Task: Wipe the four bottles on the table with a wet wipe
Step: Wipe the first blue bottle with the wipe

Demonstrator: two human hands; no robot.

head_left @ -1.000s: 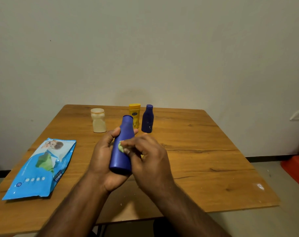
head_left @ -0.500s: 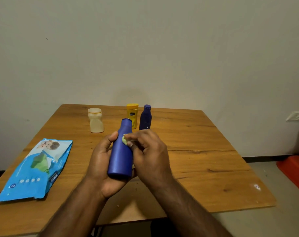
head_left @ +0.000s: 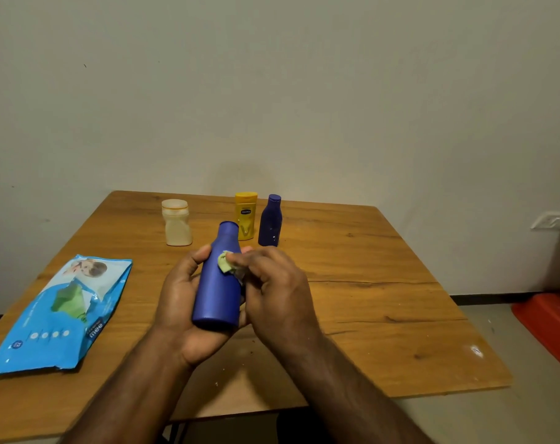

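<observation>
My left hand point(head_left: 182, 302) holds a tall blue bottle point(head_left: 219, 285) tilted away from me above the wooden table point(head_left: 368, 299). My right hand point(head_left: 275, 293) pinches a small crumpled wet wipe point(head_left: 226, 262) against the bottle's upper side, near the neck. Three more bottles stand upright at the back of the table: a cream-white bottle point(head_left: 176, 223) on the left, a yellow bottle point(head_left: 246, 214) and a small dark blue bottle point(head_left: 270, 221) side by side to its right.
A blue pack of wet wipes point(head_left: 61, 312) lies flat on the table's left side. A red object point(head_left: 551, 322) sits on the floor at the right. A plain wall rises behind the table.
My right hand with the wipe has slid up the blue bottle from its middle to near the neck. The bottle stays in my left hand.
</observation>
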